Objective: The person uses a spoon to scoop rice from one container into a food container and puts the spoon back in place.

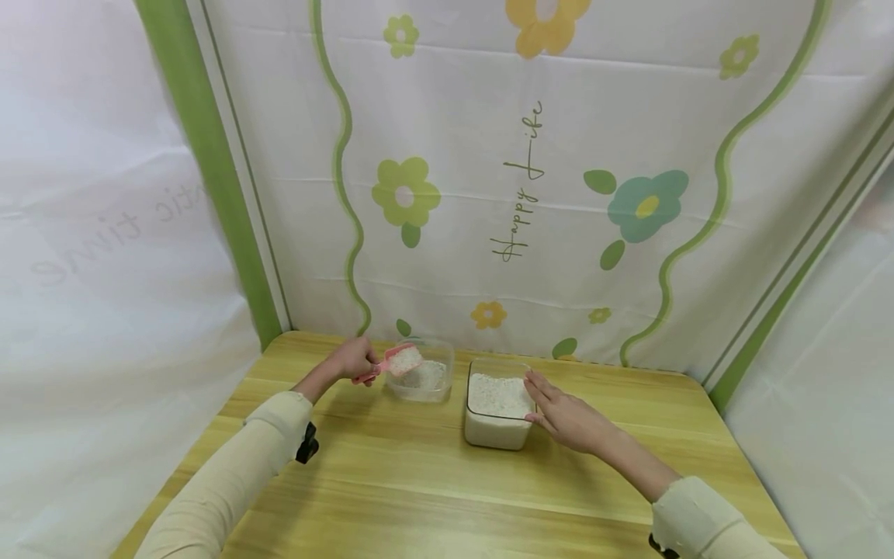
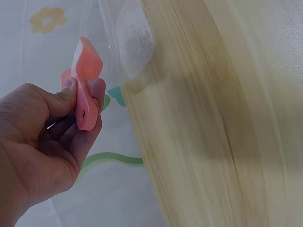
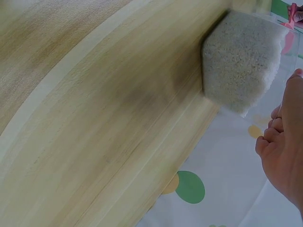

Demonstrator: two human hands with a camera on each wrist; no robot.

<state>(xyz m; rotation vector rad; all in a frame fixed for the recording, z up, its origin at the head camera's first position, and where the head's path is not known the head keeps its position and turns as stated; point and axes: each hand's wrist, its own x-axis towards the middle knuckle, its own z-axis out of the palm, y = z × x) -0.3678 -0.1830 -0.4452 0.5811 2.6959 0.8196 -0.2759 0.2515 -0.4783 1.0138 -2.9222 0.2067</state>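
In the head view my left hand grips the handle of a pink scoop. White rice fills the scoop's bowl, which is held over a low clear plastic container with some rice inside. The left wrist view shows the thumb and fingers pinching the scoop's handle. My right hand rests against the right side of a taller clear container, its fingers extended along the wall near the rim. Plenty of rice shows through that container's wall in the right wrist view.
Both containers stand towards the back of a wooden table. Right behind the table's far edge hangs a white curtain printed with flowers. More white sheeting closes off the left and right sides.
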